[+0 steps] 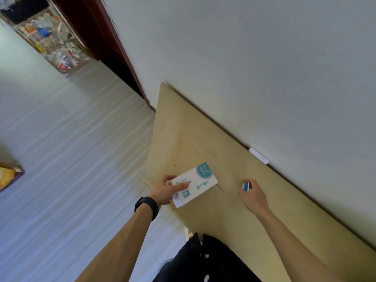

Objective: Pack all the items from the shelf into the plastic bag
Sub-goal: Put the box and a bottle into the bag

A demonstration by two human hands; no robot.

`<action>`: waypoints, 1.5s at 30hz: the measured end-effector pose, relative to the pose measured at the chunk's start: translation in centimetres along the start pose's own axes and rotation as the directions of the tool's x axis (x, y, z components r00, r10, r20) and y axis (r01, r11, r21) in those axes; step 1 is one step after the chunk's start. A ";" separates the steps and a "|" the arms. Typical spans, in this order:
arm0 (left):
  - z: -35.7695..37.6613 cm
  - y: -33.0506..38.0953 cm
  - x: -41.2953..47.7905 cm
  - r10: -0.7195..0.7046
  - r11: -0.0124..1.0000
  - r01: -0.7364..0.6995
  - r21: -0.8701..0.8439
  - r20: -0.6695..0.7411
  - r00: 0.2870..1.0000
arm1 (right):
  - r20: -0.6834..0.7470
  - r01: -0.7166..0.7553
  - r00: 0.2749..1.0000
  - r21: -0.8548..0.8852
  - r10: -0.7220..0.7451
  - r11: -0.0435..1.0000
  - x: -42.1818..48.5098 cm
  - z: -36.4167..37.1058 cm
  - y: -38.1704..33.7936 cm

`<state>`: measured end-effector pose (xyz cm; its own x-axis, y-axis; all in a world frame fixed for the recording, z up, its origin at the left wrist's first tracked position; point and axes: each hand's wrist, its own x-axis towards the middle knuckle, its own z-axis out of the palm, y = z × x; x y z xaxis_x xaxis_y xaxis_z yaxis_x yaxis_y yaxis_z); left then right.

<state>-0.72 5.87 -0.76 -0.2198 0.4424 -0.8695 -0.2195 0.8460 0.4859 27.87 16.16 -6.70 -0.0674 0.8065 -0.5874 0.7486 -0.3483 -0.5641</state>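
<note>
Over shelf (203, 139) edge, tissue pack (198, 180), white-teal rectangle, gripped by L hand (165, 190), thumb on top, fingers round its end. Right of it, R hand (253, 197) pinches small blue-white item (245, 186). Shelf: pale flat wood. Far beyond L hand, carton (67, 71) w/ plastic bottles.

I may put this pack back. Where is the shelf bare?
Bare wood lies beyond the tissue pack toward the far corner of the shelf, and between the right hand and the white piece by the wall. Crowded around the left hand.
</note>
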 end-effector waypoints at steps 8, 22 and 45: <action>10.0 0.7 -4.6 0.100 0.993 -0.112 0.046 0.208 0.973 | -0.020 -0.071 0.987 0.838 0.161 0.541 -15.9 -11.4 3.5; 39.2 -1.4 -27.4 0.331 0.786 -0.600 0.146 0.720 0.610 | -0.406 0.313 0.775 0.912 0.485 0.264 -43.6 -24.6 24.7; 60.0 -15.4 -28.0 -0.020 -0.475 -0.742 0.474 0.837 0.547 | -0.380 0.333 0.650 0.921 0.658 0.203 -53.5 -21.9 39.1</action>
<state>65.87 -1.65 10.80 0.6795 0.4745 -0.5595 0.7176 -0.5887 0.3722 75.23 -30.17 15.41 0.6995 0.4766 -0.5326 -0.4779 -0.2422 -0.8444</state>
